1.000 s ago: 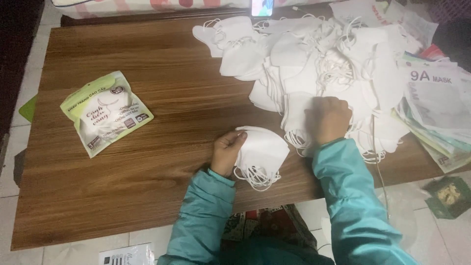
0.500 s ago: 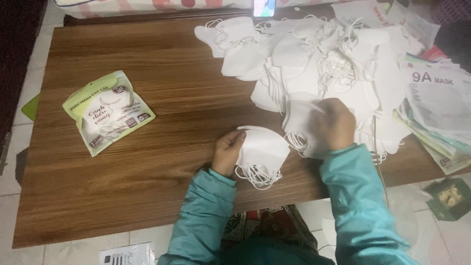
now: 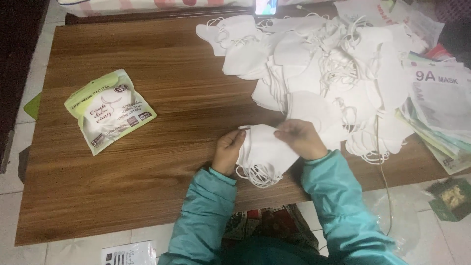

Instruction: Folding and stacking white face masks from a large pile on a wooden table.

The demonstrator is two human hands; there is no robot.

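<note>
A small stack of folded white face masks (image 3: 265,153) lies near the front edge of the brown wooden table (image 3: 162,88), its ear loops hanging toward me. My left hand (image 3: 228,151) grips the stack's left edge. My right hand (image 3: 300,139) rests on the stack's upper right, pressing a mask onto it. Both arms wear teal sleeves. Just behind my right hand spreads a big loose heap of white masks (image 3: 324,64) with tangled ear loops.
A green and white mask pouch (image 3: 109,111) lies on the table's left. Flat printed packaging sheets (image 3: 439,103) are stacked at the right edge. A white packet (image 3: 128,253) and a dark green box (image 3: 451,197) sit on the tiled floor.
My right hand has come back from the loose heap to the small stack, bringing another mask onto it. My left hand has stayed on the stack.
</note>
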